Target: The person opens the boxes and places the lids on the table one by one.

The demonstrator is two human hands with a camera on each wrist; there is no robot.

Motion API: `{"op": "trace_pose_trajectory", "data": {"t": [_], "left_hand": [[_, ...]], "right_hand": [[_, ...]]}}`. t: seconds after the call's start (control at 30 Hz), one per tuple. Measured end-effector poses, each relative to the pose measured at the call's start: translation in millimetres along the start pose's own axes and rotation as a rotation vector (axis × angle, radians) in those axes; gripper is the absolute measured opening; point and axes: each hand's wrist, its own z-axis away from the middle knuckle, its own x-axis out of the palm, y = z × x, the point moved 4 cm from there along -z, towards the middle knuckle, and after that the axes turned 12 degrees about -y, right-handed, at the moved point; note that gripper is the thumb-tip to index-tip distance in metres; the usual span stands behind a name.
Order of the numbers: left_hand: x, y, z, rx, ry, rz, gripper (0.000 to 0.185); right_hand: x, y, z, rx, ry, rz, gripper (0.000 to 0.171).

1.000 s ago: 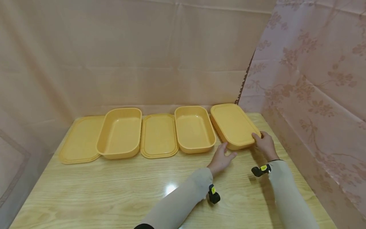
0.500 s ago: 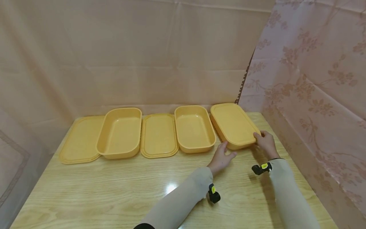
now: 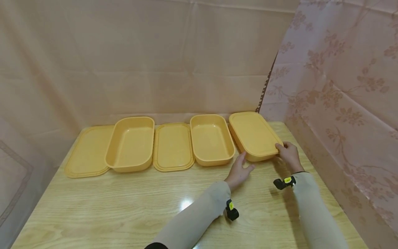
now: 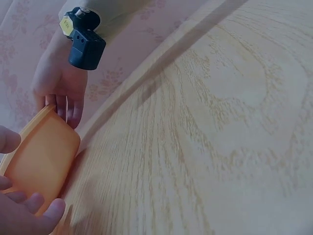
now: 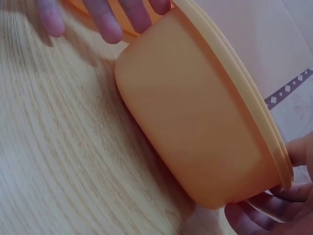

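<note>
Yellow-orange plastic fills the head view: five pieces in a row along the far edge of the desk [image 3: 124,207], namely two open tubs [image 3: 130,143] [image 3: 211,140], two loose lids [image 3: 88,152] [image 3: 172,147], and one lidded box [image 3: 253,135] at the right end. That lidded box sits between the hands: the left hand [image 3: 239,171] touches its near left corner with relaxed fingers, and the right hand [image 3: 289,155] curls round its near right corner. Pale grained wood makes the desk top; pinkish cloth [image 3: 155,62] hangs behind, and a flowered curtain [image 3: 342,86] hangs on the right.

From the left wrist, the box's end wall [image 4: 41,156] shows lower left, with left fingertips [image 4: 34,208] against it and the right hand [image 4: 61,90] beyond, its fingers on the rim.

From the right wrist, the box's side wall [image 5: 195,122] and lid edge [image 5: 234,68] fill the frame. The right fingers [image 5: 264,210] grip beneath the rim at lower right; the left fingers [image 5: 105,19] rest straight at the far corner.
</note>
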Motion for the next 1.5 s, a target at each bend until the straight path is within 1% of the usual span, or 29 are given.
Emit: {"op": "trace_pose_trajectory", "data": {"t": [0.23,0.53,0.87,1.0,1.23,1.5], "left_hand": [[-0.9,-1.4,0.7,0.009,0.010,-0.005,0.068],[-1.8,-3.1,3.5,0.022,0.025,-0.024,0.069],[-5.0,-1.2,10.7,0.027,0.044,-0.071,0.069],[-6.7,-0.3,13.5,0.029,0.053,-0.071,0.070],[-7.0,-1.0,16.7,0.037,0.052,-0.039,0.071],[-8.6,-5.9,20.2,0.024,0.056,-0.041,0.070]], "right_hand": [[2,0,1,0.008,0.012,-0.044,0.056],[5,-2,7,0.037,0.015,-0.058,0.057],[9,0,11,0.016,0.019,-0.086,0.057],[10,0,13,0.007,0.027,-0.096,0.056],[14,2,15,0.012,0.021,-0.133,0.054],[19,3,18,0.019,0.011,-0.121,0.055]]}}
